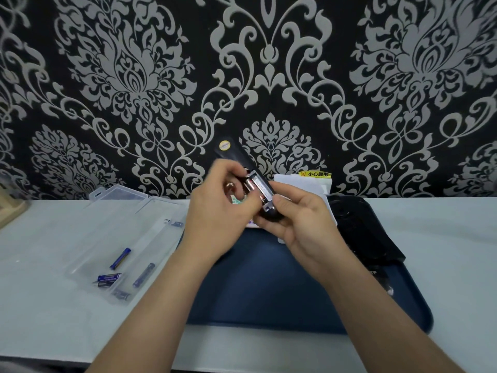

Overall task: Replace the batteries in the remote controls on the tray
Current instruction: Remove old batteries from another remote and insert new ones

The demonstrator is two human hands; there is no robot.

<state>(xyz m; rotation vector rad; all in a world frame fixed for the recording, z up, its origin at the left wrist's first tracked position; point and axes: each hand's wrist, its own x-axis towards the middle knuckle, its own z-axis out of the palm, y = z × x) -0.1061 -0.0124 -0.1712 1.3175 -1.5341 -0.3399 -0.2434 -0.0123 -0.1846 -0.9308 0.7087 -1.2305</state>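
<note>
I hold a black remote control above the dark blue tray, its back toward me and the battery bay uncovered. My right hand grips the remote's lower end from beneath. My left hand has its fingers curled at the bay, pinching at a battery there; the fingertips are blurred. Another black remote lies on the tray's right side. Loose blue batteries lie in the clear plastic case to the left.
The white tabletop runs along a patterned wall. A white socket with a yellow warning label sits behind my hands. White items lie partly hidden on the tray under my hands. A wooden object is at the far left edge.
</note>
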